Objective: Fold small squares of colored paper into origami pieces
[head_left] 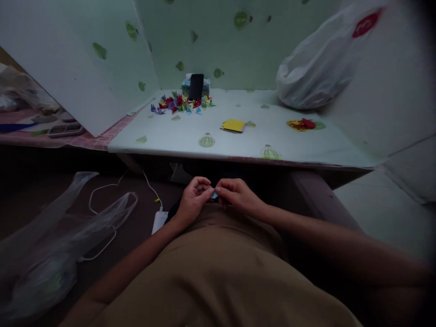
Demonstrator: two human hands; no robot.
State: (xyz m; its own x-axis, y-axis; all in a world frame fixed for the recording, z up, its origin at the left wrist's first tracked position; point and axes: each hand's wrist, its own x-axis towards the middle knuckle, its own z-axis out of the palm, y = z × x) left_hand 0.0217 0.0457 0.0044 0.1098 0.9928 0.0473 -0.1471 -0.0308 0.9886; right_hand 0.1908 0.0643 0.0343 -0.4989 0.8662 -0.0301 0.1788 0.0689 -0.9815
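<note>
My left hand (192, 198) and my right hand (237, 194) meet in my lap, below the table's front edge. Both pinch a small light-blue folded paper piece (214, 195) between their fingertips. On the table (238, 141) lie a pile of small coloured folded paper pieces (180, 104) at the back, a yellow stack of paper squares (233, 126) in the middle, and a red and yellow paper heap (302, 124) to the right.
A black phone (196, 87) leans upright on a box behind the pile. A white plastic bag (320, 63) sits at the back right. Clear plastic bags (61, 236), a white cable (112, 213) and a charger (158, 221) lie on the floor left of me.
</note>
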